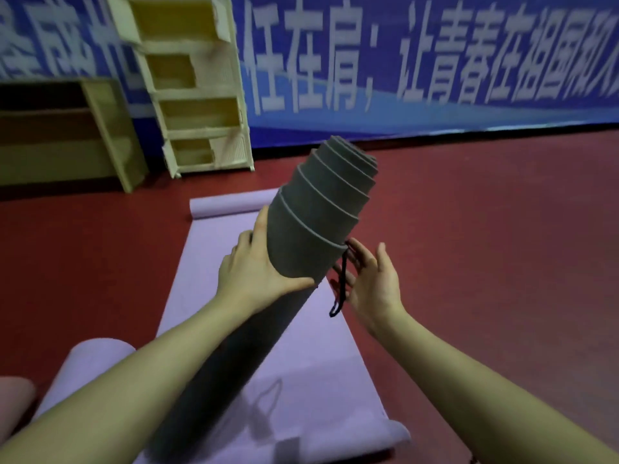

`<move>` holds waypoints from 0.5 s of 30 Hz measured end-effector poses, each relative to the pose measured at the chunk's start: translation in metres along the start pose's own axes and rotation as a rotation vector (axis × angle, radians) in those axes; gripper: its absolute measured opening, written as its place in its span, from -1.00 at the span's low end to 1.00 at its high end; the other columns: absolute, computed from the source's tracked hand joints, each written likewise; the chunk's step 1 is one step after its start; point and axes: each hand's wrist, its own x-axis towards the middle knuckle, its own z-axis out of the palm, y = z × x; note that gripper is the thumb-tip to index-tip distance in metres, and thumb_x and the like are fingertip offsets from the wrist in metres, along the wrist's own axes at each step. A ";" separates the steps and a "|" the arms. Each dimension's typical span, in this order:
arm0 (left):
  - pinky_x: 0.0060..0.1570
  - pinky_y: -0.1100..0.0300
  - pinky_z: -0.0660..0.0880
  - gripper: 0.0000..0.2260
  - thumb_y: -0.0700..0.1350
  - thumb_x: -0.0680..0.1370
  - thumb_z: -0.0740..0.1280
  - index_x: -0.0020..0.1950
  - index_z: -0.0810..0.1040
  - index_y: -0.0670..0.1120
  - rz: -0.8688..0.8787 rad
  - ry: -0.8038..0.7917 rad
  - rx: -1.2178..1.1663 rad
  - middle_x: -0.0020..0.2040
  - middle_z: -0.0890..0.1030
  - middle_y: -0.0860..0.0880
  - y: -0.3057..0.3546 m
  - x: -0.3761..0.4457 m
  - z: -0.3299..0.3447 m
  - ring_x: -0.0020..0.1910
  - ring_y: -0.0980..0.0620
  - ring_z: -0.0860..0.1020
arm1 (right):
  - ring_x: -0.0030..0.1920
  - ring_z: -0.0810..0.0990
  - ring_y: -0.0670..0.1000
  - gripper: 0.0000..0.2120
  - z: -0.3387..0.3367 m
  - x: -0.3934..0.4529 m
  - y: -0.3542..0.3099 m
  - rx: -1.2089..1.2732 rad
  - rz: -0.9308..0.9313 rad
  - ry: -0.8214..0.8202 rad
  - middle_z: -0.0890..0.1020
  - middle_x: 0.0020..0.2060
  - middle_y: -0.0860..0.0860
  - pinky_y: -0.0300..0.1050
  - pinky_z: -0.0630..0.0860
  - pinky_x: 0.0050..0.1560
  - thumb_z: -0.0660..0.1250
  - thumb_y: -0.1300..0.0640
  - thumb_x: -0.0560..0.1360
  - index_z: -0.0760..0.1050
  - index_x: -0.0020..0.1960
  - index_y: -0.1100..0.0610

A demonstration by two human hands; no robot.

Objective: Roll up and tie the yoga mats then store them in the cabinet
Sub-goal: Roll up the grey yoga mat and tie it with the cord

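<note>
A rolled grey yoga mat (315, 216) is held up in front of me, its far end telescoped out in steps. My left hand (254, 266) grips the roll from the left, thumb underneath. My right hand (371, 279) is beside the roll's right side with fingers spread, touching a black cord (341, 286) that hangs from the roll. Below lies a purple yoga mat (294, 346) spread flat on the floor, curled at both ends. The cream cabinet (197, 95) with open compartments stands at the back left.
A low wooden shelf (67, 135) stands left of the cabinet. A rolled purple mat (90, 366) and a pink roll (13, 400) lie at the lower left. The red floor (485, 229) stretches to the right, below a blue banner wall (435, 61).
</note>
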 end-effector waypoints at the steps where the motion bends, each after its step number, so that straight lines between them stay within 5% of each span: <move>1: 0.19 -0.08 0.43 0.13 0.32 0.13 0.51 0.48 -0.15 0.24 -0.006 0.037 -0.033 0.35 0.39 -0.09 0.003 -0.001 -0.013 0.30 -0.16 0.41 | 0.25 0.50 0.03 -0.45 0.013 -0.007 -0.011 -0.026 -0.031 -0.022 0.45 0.37 -0.05 0.10 0.29 0.35 -0.12 -0.24 0.62 0.38 0.39 0.02; 5: 0.21 -0.12 0.44 0.11 0.32 0.10 0.51 0.48 -0.07 0.21 -0.039 0.149 -0.196 0.37 0.40 -0.05 0.013 -0.007 -0.048 0.31 -0.14 0.42 | 0.38 0.38 0.03 -0.44 0.056 -0.036 -0.049 -0.076 -0.091 -0.105 0.43 0.38 -0.06 0.08 0.31 0.24 -0.16 -0.25 0.62 0.36 0.40 0.00; 9: 0.23 -0.13 0.45 0.09 0.30 0.06 0.54 0.45 -0.01 0.22 -0.045 0.213 -0.357 0.40 0.35 0.02 0.020 -0.020 -0.066 0.33 -0.08 0.40 | 0.45 0.28 0.01 -0.45 0.080 -0.060 -0.070 -0.098 -0.114 -0.164 0.35 0.44 -0.06 0.17 0.19 0.37 -0.17 -0.24 0.62 0.29 0.46 -0.04; 15: 0.23 -0.07 0.47 0.07 0.31 0.03 0.54 0.41 0.08 0.15 -0.046 0.136 -0.404 0.38 0.30 0.07 0.016 -0.040 -0.070 0.33 -0.02 0.39 | 0.33 0.43 -0.02 -0.54 0.092 -0.077 -0.058 -0.115 -0.144 -0.156 0.53 0.27 -0.09 0.05 0.32 0.36 -0.10 -0.18 0.64 0.45 0.31 -0.05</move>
